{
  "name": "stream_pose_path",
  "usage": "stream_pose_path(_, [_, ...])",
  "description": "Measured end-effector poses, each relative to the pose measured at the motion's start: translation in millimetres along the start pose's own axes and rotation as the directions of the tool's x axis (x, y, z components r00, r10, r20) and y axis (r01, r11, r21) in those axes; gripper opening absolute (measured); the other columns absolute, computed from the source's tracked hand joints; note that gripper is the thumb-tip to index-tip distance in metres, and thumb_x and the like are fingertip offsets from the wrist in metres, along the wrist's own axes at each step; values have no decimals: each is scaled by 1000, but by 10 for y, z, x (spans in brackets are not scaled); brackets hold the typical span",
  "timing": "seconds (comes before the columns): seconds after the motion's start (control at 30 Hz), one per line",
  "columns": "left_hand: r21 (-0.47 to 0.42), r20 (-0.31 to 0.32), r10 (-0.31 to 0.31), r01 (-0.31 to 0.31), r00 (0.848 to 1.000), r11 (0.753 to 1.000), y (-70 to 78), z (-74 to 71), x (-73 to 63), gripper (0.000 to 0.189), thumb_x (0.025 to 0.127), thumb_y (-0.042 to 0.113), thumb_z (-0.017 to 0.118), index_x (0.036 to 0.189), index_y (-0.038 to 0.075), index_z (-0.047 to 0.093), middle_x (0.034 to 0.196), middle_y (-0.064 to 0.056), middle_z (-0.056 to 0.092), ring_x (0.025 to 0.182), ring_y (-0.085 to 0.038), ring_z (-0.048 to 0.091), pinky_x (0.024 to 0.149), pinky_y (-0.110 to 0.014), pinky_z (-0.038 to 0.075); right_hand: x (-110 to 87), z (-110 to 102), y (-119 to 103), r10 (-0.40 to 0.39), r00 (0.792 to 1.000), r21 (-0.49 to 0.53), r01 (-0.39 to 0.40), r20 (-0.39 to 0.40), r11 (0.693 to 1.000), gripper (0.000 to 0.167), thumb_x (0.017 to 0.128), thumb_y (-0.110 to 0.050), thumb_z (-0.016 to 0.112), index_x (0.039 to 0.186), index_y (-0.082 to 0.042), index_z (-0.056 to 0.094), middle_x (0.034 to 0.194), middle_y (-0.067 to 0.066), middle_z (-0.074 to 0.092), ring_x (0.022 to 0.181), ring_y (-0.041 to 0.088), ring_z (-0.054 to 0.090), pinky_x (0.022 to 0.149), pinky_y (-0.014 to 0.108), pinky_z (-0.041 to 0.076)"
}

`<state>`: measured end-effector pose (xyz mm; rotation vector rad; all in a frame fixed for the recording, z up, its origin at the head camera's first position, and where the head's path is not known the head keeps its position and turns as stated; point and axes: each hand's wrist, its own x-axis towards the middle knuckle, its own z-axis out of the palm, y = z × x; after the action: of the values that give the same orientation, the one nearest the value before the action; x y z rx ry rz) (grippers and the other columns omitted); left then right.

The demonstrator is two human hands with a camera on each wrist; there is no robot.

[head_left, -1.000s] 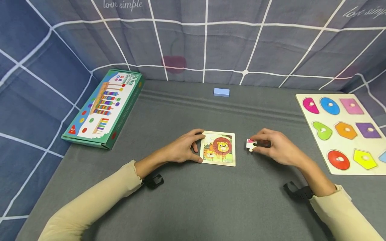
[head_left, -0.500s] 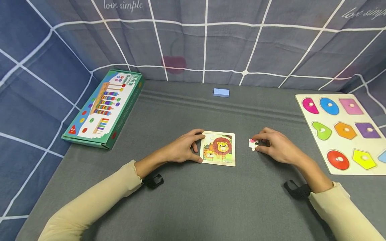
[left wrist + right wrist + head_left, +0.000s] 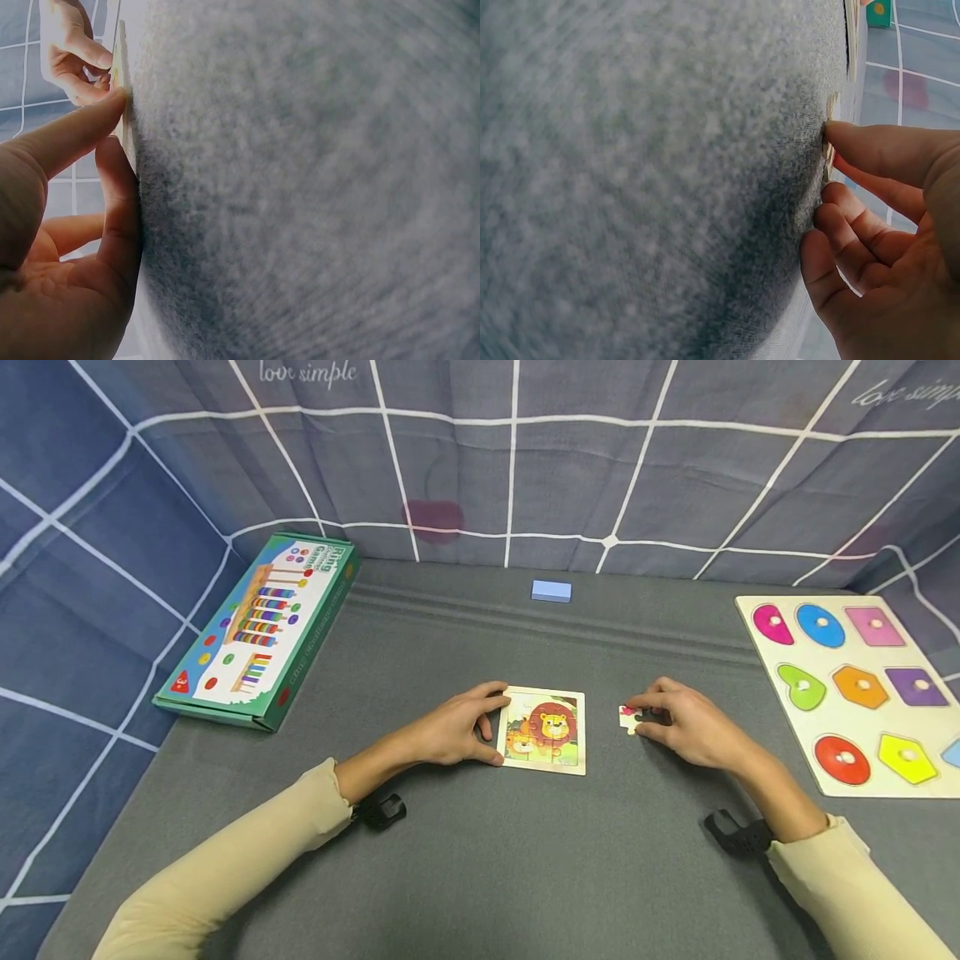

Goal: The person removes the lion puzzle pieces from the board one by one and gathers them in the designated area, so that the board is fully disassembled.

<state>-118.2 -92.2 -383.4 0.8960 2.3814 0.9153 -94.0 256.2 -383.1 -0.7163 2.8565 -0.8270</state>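
One square pale-wood lion puzzle (image 3: 542,731), one small white-and-pink jigsaw piece (image 3: 627,718), one blue rectangular block (image 3: 551,592) are showing. Puzzle is lying on the grey worktop (image 3: 480,860) between left hand (image 3: 459,727) and right hand (image 3: 686,722). Left, thumb and fingers spread wide, is holding puzzle's left side; right, narrow, is pinching the piece.

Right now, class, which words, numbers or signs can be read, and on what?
"love simple": wall cloth, upper left.
"love simp", cut off: wall cloth, upper right.
"Ring": box; line beneath blurred.
"3", probably: box's red triangle.
Box's side lettering: too small to read.
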Motion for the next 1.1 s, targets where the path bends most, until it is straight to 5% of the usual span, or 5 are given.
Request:
stream_pose_path(0.63, [8,18,-4,3,1000,1000,10,2,12,86,77,18,87,147,-3,41,157,-16,26,81,-6,56,80,-26,46,29,-9,-117,2,997,-10,-3,-73,1000,23,86,-14,76,107,-6,74,93,1,61,84,16,54,72,36,42])
stream_pose_path(1.1, [-19,14,9,-9,1000,1000,-3,-12,10,84,77,16,87,146,-3,43,158,-17,26,82,-6,58,78,-25,47,476,228,-710,-61,995,59,56,78,997,38,82,-17,79,117,-7,69,101,5,59,84,20,55,70,37,43])
